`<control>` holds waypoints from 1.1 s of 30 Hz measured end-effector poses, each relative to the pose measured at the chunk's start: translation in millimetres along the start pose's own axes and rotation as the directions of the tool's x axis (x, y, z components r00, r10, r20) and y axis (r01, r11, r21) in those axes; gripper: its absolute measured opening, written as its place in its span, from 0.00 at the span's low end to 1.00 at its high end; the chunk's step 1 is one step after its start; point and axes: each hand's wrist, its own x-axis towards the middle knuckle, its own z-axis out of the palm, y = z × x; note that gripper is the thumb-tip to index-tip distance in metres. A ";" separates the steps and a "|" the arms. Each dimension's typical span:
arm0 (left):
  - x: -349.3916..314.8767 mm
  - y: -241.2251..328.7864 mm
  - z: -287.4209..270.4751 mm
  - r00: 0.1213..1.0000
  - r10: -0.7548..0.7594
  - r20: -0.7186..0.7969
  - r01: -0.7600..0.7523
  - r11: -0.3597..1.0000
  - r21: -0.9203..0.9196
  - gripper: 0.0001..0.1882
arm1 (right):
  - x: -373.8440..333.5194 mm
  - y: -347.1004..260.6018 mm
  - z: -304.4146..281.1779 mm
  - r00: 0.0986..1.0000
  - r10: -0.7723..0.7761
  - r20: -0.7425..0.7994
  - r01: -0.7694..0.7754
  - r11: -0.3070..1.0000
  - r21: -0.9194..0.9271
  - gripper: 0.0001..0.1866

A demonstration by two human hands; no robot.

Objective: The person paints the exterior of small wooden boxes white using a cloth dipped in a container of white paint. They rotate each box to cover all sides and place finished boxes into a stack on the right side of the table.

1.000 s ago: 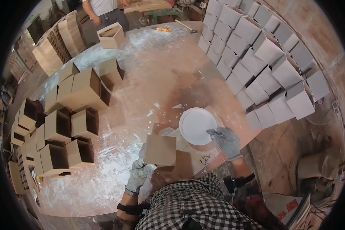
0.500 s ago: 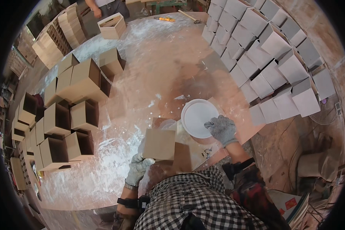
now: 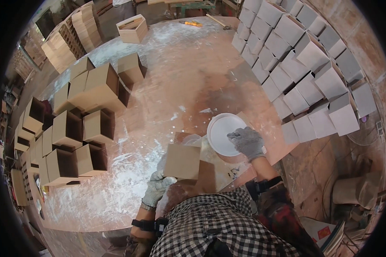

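Observation:
My left hand [image 3: 157, 188], in a pale work glove, is closed on the lower edge of a brown box [image 3: 182, 161] held upright in front of my apron. A smooth, flat side of the box faces up. To its right stands a round tub [image 3: 225, 135] with a white surface inside. My right hand [image 3: 248, 142], in a grey glove, is over the right part of the tub with its fingers curled together. What these fingers hold, if anything, is hidden. A smeared board [image 3: 218, 165] lies under and in front of the tub.
Brown open boxes [image 3: 99, 85] stand in groups at left. Stacked white-coated boxes [image 3: 296, 88] fill the far right. A pale wooden box [image 3: 132, 30], an orange-handled tool [image 3: 191, 24] and a hammer [image 3: 218, 21] lie at the table's far edge. A person [image 3: 125, 8] stands beyond.
The whole view has shifted slightly. My right hand has moved a little farther over the tub. My left hand keeps its hold on the box. The person beyond the table shows less.

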 end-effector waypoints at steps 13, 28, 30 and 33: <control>1.3 8.2 0.8 0.987 -0.128 0.096 0.132 0.990 -0.044 0.09 | -20.1 6.8 -31.2 0.988 0.095 -0.121 -0.074 0.983 0.166 0.09; 1.3 10.1 3.9 0.990 -0.102 0.095 0.101 0.995 0.021 0.10 | -73.3 -28.6 -62.4 0.994 0.113 0.007 -0.112 0.990 -0.086 0.09; 2.1 15.8 7.8 0.990 -0.088 0.112 0.081 0.994 0.071 0.10 | -65.0 -26.4 -63.6 0.988 0.148 -0.046 -0.152 0.982 -0.108 0.10; 1.5 19.2 8.0 0.991 -0.049 0.123 0.035 0.993 0.113 0.11 | -46.5 -21.4 -53.4 0.946 0.094 -0.309 -0.105 0.994 -0.020 0.12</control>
